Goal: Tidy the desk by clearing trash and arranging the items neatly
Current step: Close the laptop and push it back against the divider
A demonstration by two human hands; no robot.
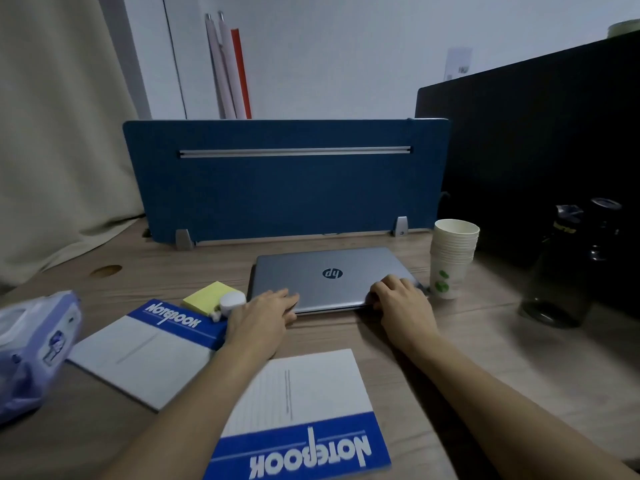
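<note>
A: Laptop (pixel 329 275) position?
B: Closed, flat on the bench (pixel 485 341), centre, just near of the blue divider panel (pixel 284 181). Long axis runs left-right; logo reads upside down from here, hinge edge far, opening edge near.
A: Hands?
B: Left hand (pixel 263 317) flat on near-left corner, fingers spread over the lid. Right hand (pixel 398 299) curled over near-right corner, fingers bent on the lid edge. Whether either truly grips, cannot tell.
A: Other items?
B: Two notebooks. One notebook (pixel 152 351) left, long axis diagonal, title end far-right. Second notebook (pixel 304 417) near centre, title end near. Yellow sticky pad (pixel 207 296) and small white round object (pixel 231 303) left of the laptop. Paper cup stack (pixel 452 258) upright just right of it; dark bottle (pixel 561 268) farther right. Wipes pack (pixel 34 348) far left.
</note>
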